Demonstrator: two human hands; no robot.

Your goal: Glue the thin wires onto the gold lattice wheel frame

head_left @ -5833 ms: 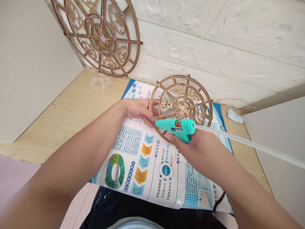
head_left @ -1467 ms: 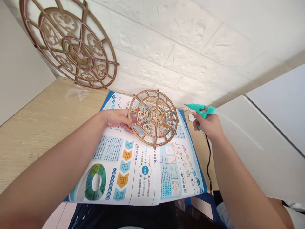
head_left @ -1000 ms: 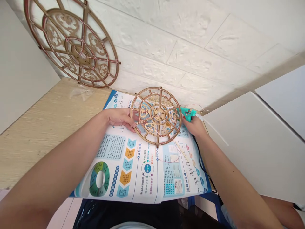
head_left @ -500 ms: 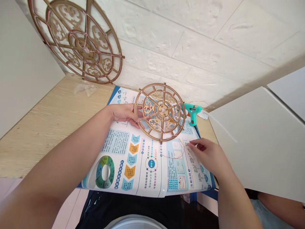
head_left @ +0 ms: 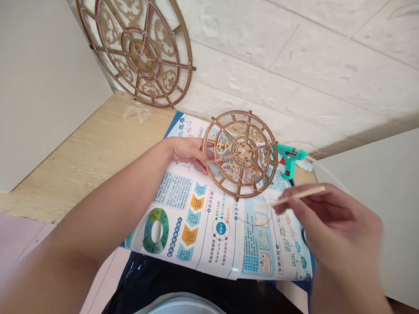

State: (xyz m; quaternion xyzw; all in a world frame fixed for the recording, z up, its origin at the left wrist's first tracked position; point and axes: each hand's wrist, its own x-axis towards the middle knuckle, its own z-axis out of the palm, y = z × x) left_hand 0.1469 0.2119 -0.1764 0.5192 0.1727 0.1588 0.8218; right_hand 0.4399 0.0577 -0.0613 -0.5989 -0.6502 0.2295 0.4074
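My left hand (head_left: 193,153) grips the left rim of a round brown openwork frame (head_left: 244,151), its fingers partly behind it. The frame is tilted up over a printed sheet, with a thin copper-coloured wire running over its ribs and trailing off its lower edge. Pinched in my right hand (head_left: 330,218) is a thin pale wooden stick (head_left: 297,196), its tip pointing left just below the frame, close to the loose wire. A teal glue gun (head_left: 290,158) with a clear glue stick lies to the right of the frame.
A larger, similar round frame (head_left: 140,56) leans against the white brick-patterned wall (head_left: 314,69). Printed sheet (head_left: 193,257) covers part of the wooden tabletop (head_left: 88,144). White panels (head_left: 46,87) stand on both sides. Clear plastic (head_left: 139,114) lies near the larger frame.
My right hand has come nearer the camera, and the stick in it now shows plainly. The view has shifted, so the scene sits further right. My left hand still holds the frame.
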